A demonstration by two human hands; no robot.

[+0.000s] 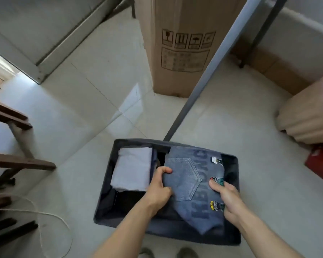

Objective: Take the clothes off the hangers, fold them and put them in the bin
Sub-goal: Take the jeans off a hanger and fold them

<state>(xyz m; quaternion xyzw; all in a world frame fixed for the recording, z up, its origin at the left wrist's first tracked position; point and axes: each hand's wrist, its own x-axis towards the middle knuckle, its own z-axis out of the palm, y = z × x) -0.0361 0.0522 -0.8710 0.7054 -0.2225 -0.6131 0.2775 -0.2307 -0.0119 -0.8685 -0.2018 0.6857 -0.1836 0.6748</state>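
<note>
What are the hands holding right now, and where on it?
Both grip the folded jeans: left hand pinching its left edge, right hand on its right edge, thumb on top.

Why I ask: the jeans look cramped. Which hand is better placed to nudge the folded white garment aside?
Probably left. The left hand holds the edge of the jeans right beside the folded white garment; the right hand holds their far side.

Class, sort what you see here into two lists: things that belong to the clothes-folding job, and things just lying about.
Belongs to the job: jeans, gripped by the left hand and right hand; folded white garment; bin.

Just lying about: cardboard box; cord; beige roll; wooden frame.
</note>
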